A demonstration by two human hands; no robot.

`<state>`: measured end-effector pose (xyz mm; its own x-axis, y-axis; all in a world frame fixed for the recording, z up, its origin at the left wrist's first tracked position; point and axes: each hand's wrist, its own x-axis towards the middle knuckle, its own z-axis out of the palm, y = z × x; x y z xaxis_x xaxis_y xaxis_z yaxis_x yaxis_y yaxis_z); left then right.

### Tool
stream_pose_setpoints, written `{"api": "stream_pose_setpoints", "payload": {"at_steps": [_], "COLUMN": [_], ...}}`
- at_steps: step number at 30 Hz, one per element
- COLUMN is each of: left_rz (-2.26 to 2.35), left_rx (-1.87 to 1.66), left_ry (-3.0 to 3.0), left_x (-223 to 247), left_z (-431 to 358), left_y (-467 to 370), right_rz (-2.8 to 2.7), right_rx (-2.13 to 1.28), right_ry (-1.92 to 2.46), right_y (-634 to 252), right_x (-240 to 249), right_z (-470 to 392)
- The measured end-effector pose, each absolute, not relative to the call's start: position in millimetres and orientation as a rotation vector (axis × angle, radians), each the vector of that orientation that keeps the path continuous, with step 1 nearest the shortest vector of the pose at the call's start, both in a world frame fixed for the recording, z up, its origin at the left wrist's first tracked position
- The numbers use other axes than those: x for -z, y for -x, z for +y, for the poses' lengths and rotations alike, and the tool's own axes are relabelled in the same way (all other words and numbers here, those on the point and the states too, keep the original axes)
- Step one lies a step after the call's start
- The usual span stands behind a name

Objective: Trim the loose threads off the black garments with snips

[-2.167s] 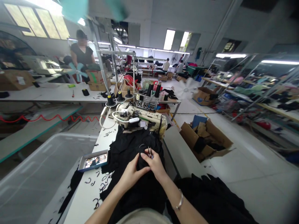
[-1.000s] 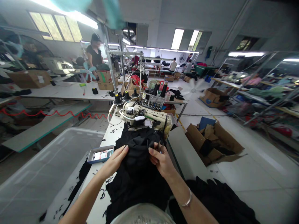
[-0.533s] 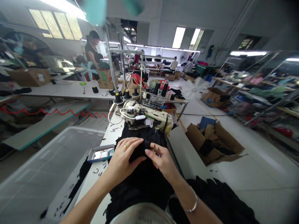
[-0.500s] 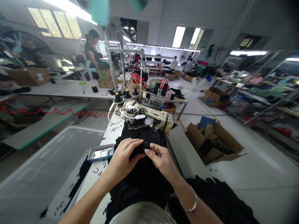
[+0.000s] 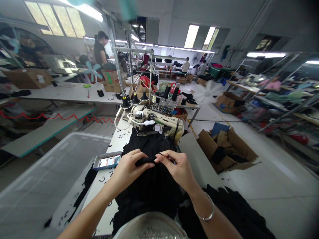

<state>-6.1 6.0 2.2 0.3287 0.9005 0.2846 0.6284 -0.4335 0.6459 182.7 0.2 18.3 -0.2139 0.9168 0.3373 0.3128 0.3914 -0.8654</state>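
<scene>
Black fabric (image 5: 154, 189) lies in a heap before me, reaching up to the sewing machine (image 5: 159, 122). My left hand (image 5: 132, 164) is closed on a folded edge of it, thumb below and fingers above. Close beside it, my right hand (image 5: 174, 164) pinches the same edge between thumb and fingertips. A small pointed metal tool, perhaps thread snips, is tucked in the right hand's fingers and mostly hidden. Left of my hands, a phone (image 5: 109, 161) rests in a shallow open box (image 5: 96, 164) on the white table (image 5: 99, 199).
A translucent plastic bin (image 5: 74, 146) stands at the left. Thread cones (image 5: 125, 102) sit behind the machine. To the right are an open cardboard box (image 5: 206, 144) and a pile of black cloth (image 5: 229, 212). A person (image 5: 99, 51) stands at the back left.
My hands have drawn the fabric edge into a flatter, lengthwise fold. The right hand has turned, so the tool in it shows less. Both hands keep their hold.
</scene>
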Motion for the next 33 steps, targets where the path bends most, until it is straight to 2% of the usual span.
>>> {"api": "stream_pose_setpoints", "payload": {"at_steps": [12, 20, 33], "left_rz": [1.192, 1.047, 1.189], "left_rx": [-0.961, -0.897, -1.06], "left_ry": [-2.137, -2.016, -1.655], "left_x": [0, 0, 3], "left_z": [4, 0, 2], "left_y": [7, 6, 8], "right_rz": [-1.527, -1.739, -1.814], "right_rx": [-1.026, -0.72, -1.017], "right_ry": [1.116, 1.139, 1.091], "right_y": [-175, -172, -177], "right_x": [-14, -9, 9], "right_z": [9, 21, -17]}}
